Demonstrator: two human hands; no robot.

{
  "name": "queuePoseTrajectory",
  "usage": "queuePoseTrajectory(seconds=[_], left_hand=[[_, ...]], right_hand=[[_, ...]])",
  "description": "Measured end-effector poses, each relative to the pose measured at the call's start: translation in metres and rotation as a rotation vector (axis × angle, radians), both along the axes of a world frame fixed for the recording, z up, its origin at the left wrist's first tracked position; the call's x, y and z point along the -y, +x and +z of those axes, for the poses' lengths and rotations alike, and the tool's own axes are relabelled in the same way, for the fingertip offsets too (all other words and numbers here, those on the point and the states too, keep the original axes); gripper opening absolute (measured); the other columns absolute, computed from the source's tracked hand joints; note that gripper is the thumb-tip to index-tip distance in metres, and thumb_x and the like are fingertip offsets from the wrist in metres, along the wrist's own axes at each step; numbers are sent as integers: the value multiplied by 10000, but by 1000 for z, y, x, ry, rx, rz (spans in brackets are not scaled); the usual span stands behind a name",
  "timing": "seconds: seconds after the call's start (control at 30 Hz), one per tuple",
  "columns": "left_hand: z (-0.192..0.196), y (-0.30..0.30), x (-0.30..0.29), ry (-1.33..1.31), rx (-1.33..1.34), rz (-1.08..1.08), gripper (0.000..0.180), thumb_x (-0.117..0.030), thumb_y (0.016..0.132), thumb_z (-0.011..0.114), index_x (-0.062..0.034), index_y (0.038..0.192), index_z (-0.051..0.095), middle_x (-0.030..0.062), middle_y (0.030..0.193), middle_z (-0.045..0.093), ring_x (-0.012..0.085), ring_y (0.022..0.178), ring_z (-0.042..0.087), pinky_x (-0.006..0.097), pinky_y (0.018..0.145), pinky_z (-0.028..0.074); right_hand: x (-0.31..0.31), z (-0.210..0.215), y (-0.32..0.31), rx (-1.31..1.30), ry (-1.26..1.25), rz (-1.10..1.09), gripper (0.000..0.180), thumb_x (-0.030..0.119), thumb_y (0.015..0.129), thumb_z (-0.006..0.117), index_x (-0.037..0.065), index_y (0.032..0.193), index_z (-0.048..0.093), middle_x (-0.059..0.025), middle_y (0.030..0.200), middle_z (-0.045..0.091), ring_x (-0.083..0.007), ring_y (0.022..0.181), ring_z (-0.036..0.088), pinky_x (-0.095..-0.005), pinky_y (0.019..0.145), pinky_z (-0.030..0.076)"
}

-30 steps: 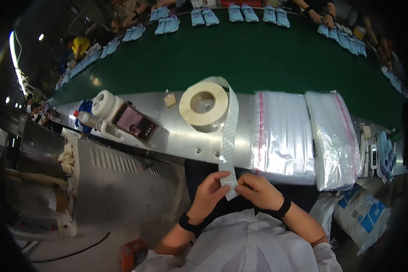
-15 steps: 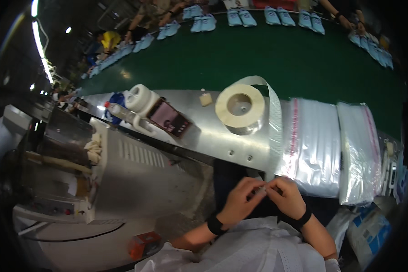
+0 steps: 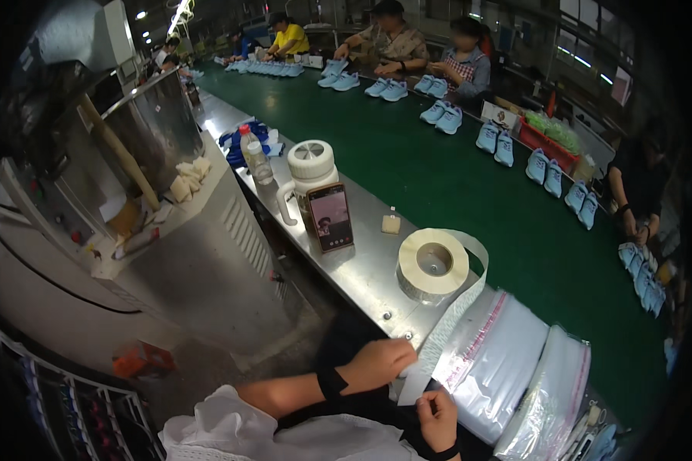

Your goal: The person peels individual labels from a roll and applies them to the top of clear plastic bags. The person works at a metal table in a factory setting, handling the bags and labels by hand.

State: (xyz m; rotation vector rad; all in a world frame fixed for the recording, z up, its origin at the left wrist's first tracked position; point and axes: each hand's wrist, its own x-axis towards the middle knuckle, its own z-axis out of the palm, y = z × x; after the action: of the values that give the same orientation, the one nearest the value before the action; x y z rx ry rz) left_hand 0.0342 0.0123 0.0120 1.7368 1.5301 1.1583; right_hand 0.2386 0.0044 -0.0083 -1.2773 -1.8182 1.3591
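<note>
A roll of pale labels [image 3: 432,265] lies flat on the metal ledge. Its long strip [image 3: 457,319] loops off the far side and runs down past the near edge of the ledge. My left hand [image 3: 378,363] is closed at the left side of the hanging strip, its fingertips against the strip's edge. Close to the strip's lower end, my right hand [image 3: 438,419] has its thumb and fingers curled together; what they hold, if anything, is hidden. Both wrists wear black bands. Beside the strip lie two stacks of clear plastic bags [image 3: 494,361] with pink edges.
A phone [image 3: 331,217] leans on a white jug [image 3: 311,165], with clear bottles [image 3: 258,161] behind. Beyond the ledge runs a green conveyor [image 3: 361,146] carrying pairs of light blue shoes [image 3: 441,115]. Several people work across it. A metal machine [image 3: 200,269] stands at the left.
The view has swung left and up, showing more of the line and people. My hands, together at the strip's end before, are now apart, the left higher and the right lower.
</note>
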Motion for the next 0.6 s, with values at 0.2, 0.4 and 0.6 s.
queuePoseTrajectory(seconds=[0.2,0.4,0.6], left_hand=[[1,35,-41,-388,693,-245,222,-216,933,474,-8,968,544,25,864,540,87,791,527,257,740,460],[-30,103,-60,-554,1364,-212,282,-276,951,433,-29,1079,477,10,924,475,62,855,466,244,866,419],[-72,104,-59,-552,1392,-143,338,-252,956,402,24,1150,427,119,1146,489,199,1138,486,306,994,383]], right_hand=[[-1,23,27,-64,57,-52,113,86,872,536,8,793,563,-36,693,550,-83,606,486,-225,557,386],[-55,-4,44,514,634,-442,171,98,732,640,14,785,501,-126,789,489,-304,772,478,-385,697,387],[-53,-20,37,645,666,-450,215,133,724,643,6,767,475,-138,777,465,-323,754,465,-410,679,369]])
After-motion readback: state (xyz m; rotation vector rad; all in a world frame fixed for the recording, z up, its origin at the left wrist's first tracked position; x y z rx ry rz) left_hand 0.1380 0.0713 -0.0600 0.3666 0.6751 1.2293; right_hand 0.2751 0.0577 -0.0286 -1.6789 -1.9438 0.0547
